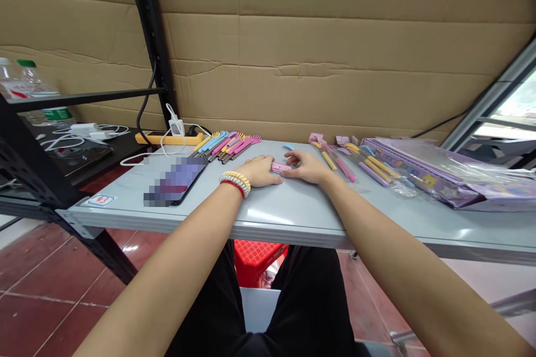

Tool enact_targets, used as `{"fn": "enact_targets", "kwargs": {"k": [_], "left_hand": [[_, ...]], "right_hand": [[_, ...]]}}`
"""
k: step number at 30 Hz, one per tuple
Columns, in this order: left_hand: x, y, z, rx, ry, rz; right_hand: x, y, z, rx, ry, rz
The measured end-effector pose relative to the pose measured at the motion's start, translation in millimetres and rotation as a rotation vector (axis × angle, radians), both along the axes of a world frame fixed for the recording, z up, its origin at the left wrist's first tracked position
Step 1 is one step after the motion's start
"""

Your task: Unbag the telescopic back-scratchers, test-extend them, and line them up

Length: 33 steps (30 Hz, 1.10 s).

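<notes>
A small pink printed card (pixel 280 167) lies between my two hands, low over the tabletop. My left hand (pixel 258 172), with braided bands at the wrist, holds its left end between thumb and fingers. At its right end, my right hand (pixel 307 167) curls thumb and fingertips onto the edge. Just behind the hands rests a light blue piece (pixel 288 146), mostly hidden. To the left lies a row of back scratchers (pixel 228 145) with pink, yellow and blue claw heads and handles and metal rods. Several bagged back scratchers (pixel 335 162) with pink cards lie on the right.
A phone (pixel 178 181) lies left on the grey table (pixel 293 217). Behind it are an orange power strip (pixel 161 138) and white cables. A purple printed package (pixel 439 173) covers the right side. Cardboard (pixel 314 67) walls the back; a black post (pixel 148 28) stands left.
</notes>
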<state>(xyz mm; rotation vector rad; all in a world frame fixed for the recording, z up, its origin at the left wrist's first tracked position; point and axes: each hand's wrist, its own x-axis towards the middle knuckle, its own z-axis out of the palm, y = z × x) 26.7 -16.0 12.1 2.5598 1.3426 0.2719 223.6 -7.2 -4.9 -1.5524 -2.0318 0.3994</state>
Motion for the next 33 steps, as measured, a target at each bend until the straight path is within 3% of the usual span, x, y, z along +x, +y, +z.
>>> {"fn": "enact_targets", "kwargs": {"k": [5,16,26,29,33], "left_hand": [[0,-1,0.3,0.01,-0.003,-0.005],[0,-1,1.1,0.013,-0.005,-0.012],[-9,21,19.0,-0.222,0.083,-0.007],[-15,29,13.2,-0.211,0.006,-0.025],[-21,34,-1.6,-0.08,-0.194,-0.056]], "right_hand": [[-3,2,2.8,-0.024,0.038,0.083],[-7,-1,6.5,-0.031,-0.045,0.095],[-9,-3,7.1,-0.056,-0.061,0.069],[-8,-1,6.2,-0.042,-0.036,0.076],[-6,-1,6.7,-0.011,0.022,0.055]]}}
